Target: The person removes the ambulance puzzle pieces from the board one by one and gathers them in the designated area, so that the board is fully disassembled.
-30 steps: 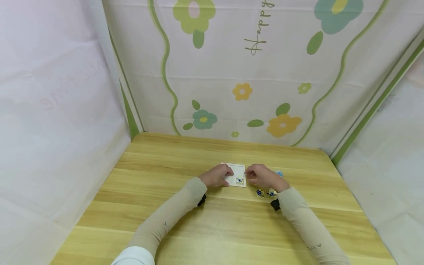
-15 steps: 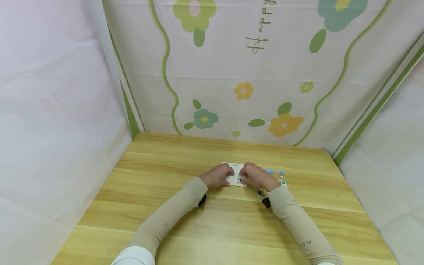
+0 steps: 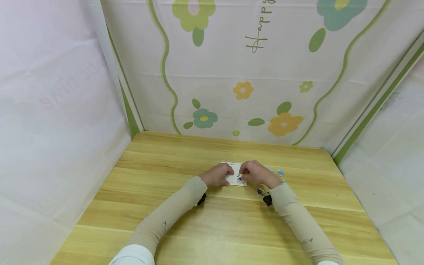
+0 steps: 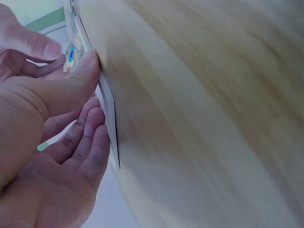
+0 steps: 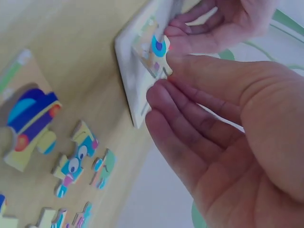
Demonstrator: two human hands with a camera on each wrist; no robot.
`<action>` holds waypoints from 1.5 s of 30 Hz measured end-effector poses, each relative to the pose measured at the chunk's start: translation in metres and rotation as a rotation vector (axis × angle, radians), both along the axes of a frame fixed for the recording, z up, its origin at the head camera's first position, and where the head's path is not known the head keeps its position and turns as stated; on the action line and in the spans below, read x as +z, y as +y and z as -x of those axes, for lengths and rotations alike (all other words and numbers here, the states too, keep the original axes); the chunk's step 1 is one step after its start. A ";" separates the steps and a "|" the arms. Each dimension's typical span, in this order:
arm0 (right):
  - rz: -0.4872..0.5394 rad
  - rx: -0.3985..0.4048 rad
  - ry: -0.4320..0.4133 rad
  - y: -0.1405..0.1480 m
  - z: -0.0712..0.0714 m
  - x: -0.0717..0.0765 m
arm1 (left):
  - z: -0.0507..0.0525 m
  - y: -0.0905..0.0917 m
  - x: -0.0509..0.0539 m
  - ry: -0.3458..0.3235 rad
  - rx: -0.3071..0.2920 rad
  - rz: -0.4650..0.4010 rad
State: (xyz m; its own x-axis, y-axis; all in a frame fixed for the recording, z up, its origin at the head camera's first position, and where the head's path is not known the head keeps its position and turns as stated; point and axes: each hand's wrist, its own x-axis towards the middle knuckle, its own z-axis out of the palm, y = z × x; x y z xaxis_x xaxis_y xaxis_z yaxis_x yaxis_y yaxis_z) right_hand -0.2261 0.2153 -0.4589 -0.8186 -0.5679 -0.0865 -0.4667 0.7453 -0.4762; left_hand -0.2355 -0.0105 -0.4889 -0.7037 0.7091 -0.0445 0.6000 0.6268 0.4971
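Observation:
A small white puzzle board (image 3: 234, 167) lies on the wooden table (image 3: 212, 228), with a patterned piece at its near right corner. My left hand (image 3: 216, 175) rests on the board's left part, its fingertips pressing the face and its thumb by the near edge. Over the right part, my right hand (image 3: 257, 173) pinches a jigsaw piece (image 5: 159, 47) with a blue round mark between thumb and fingers. That piece is at the board's surface, and where it ends and the corner piece begins is hard to tell. The left wrist view shows the right hand's piece (image 4: 72, 53) edge-on.
Several loose jigsaw pieces lie right of the board, among them a dark blue one (image 5: 33, 111) and one with cartoon eyes (image 5: 76, 164). A flower-printed cloth (image 3: 218, 66) hangs behind the table, with white cloth walls (image 3: 59, 110) at both sides.
My right hand has moved left from beside the board's right edge to over its right part, then lifted slightly. My left hand has stayed in place on the board.

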 end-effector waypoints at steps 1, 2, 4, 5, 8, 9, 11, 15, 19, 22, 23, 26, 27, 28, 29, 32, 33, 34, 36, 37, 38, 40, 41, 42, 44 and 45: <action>0.010 -0.011 -0.012 0.000 0.000 0.001 | 0.000 0.000 0.000 0.003 -0.002 -0.001; 0.019 -0.016 -0.023 0.001 0.001 0.001 | 0.000 0.000 0.000 0.006 -0.002 0.000; 0.042 -0.012 -0.035 0.002 0.002 0.000 | 0.001 0.000 0.000 0.011 -0.005 0.005; 0.052 -0.009 -0.034 0.003 0.003 0.000 | 0.001 0.000 0.000 0.010 -0.005 0.007; 0.082 0.005 -0.024 0.006 0.004 -0.002 | 0.001 0.000 0.001 0.005 -0.005 0.015; 0.090 0.006 -0.020 0.007 0.004 -0.003 | 0.001 0.000 0.002 0.000 -0.005 0.018; 0.101 0.000 -0.017 0.011 0.004 -0.002 | 0.001 0.001 0.002 -0.006 -0.003 0.024; 0.106 -0.020 -0.023 0.021 0.002 0.001 | 0.002 0.001 0.001 -0.015 -0.001 0.025; 0.116 -0.042 -0.041 0.042 -0.005 0.004 | 0.001 0.002 0.001 -0.012 -0.004 0.015; 0.121 -0.051 -0.042 0.063 -0.012 0.003 | -0.002 0.002 0.002 -0.012 -0.004 0.010; 0.119 -0.057 -0.041 0.071 -0.014 0.003 | -0.002 0.002 0.003 -0.015 -0.002 0.010; 0.104 -0.082 -0.028 0.095 -0.022 0.004 | -0.003 0.001 0.003 -0.025 0.004 0.010; 0.097 -0.088 -0.020 0.103 -0.025 0.005 | -0.003 0.001 0.003 -0.028 0.007 0.011; 0.090 -0.101 -0.018 0.111 -0.027 0.006 | -0.003 0.001 0.003 -0.031 0.008 0.011; 0.086 -0.110 -0.010 0.118 -0.030 0.008 | -0.003 0.001 0.003 -0.033 0.008 0.010; 0.072 -0.126 0.017 0.139 -0.039 0.011 | -0.003 0.000 0.004 -0.033 0.009 0.010; 0.074 -0.131 0.016 0.145 -0.041 0.012 | -0.003 0.000 0.004 -0.034 0.008 0.008; 0.071 -0.141 0.012 0.150 -0.044 0.012 | -0.003 0.000 0.004 -0.032 0.007 0.008; 0.073 -0.164 -0.017 0.160 -0.050 0.012 | -0.003 0.000 0.004 -0.032 0.005 0.008; 0.072 -0.172 -0.038 0.164 -0.052 0.012 | -0.003 0.000 0.005 -0.032 0.005 0.010; 0.078 -0.173 -0.058 0.167 -0.054 0.011 | -0.003 0.000 0.005 -0.032 0.006 0.010; 0.085 -0.190 -0.098 0.173 -0.057 0.008 | -0.003 0.000 0.005 -0.032 0.008 0.011; 0.091 -0.188 -0.106 0.174 -0.058 0.006 | -0.003 0.000 0.005 -0.031 0.008 0.012; 0.095 -0.182 -0.109 0.176 -0.058 0.005 | -0.003 0.000 0.004 -0.030 0.009 0.013; 0.105 -0.175 -0.102 0.177 -0.059 0.001 | -0.003 0.001 0.004 -0.028 0.008 0.014; 0.104 -0.178 -0.092 0.177 -0.059 -0.002 | -0.003 0.001 0.004 -0.027 0.007 0.014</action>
State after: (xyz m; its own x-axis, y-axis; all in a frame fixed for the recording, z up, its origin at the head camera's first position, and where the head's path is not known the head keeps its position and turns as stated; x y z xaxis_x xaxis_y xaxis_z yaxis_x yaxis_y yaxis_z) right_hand -0.1669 0.3923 -0.4605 -0.8981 -0.4250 -0.1134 -0.2835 0.7565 -0.5893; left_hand -0.2321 -0.0100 -0.4850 -0.7072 0.7033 -0.0730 0.5823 0.6378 0.5042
